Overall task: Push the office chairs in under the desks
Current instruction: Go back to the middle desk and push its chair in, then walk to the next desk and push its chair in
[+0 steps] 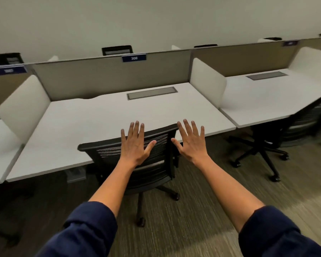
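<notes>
A black mesh-backed office chair [109, 151] stands at the front edge of the middle white desk [93, 117], its seat partly under the desktop and its wheeled base out on the carpet. My left hand [135, 143] is spread flat over the top of the chair's backrest. My right hand [190, 140] is open with fingers apart just past the backrest's right edge; whether either hand touches the chair I cannot tell. A second black office chair [304, 117] stands at the right desk [267, 97], angled, with its base out on the floor.
White side dividers [207, 80] and a tan back panel [109, 76] with a blue number label separate the desks. Another desk [0, 145] lies at the left. More chair backs [117, 50] show behind the panel. Striped carpet [202, 210] covers the floor.
</notes>
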A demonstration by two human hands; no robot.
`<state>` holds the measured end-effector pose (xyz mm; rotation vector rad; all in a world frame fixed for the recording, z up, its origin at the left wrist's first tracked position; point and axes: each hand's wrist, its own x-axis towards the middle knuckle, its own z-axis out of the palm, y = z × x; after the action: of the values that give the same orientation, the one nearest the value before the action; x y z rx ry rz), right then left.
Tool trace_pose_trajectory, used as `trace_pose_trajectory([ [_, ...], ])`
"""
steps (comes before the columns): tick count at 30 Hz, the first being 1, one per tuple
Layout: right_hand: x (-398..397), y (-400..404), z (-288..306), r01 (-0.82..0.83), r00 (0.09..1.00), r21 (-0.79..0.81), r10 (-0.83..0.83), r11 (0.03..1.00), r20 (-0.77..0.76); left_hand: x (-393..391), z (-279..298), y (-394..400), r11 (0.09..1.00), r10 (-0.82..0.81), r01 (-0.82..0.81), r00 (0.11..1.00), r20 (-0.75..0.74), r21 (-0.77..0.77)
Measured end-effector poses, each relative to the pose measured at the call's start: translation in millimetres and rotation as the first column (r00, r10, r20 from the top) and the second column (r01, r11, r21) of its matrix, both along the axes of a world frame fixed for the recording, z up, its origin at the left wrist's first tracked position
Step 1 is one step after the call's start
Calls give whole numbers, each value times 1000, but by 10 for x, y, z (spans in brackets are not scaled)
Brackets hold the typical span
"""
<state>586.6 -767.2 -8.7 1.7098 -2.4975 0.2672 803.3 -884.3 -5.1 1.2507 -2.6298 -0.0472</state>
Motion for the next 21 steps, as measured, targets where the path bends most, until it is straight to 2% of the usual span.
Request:
trace_pose_trajectory([
  [9,-911,916,-33,221,975,-7,-221,975,-30,-1338,-3,641,964,-267,267,964,10,1],
  [21,-2868,2084,-192,355,935,-36,-355,934,9,-3441,-86,1664,928,-372,370,923,98,37],
])
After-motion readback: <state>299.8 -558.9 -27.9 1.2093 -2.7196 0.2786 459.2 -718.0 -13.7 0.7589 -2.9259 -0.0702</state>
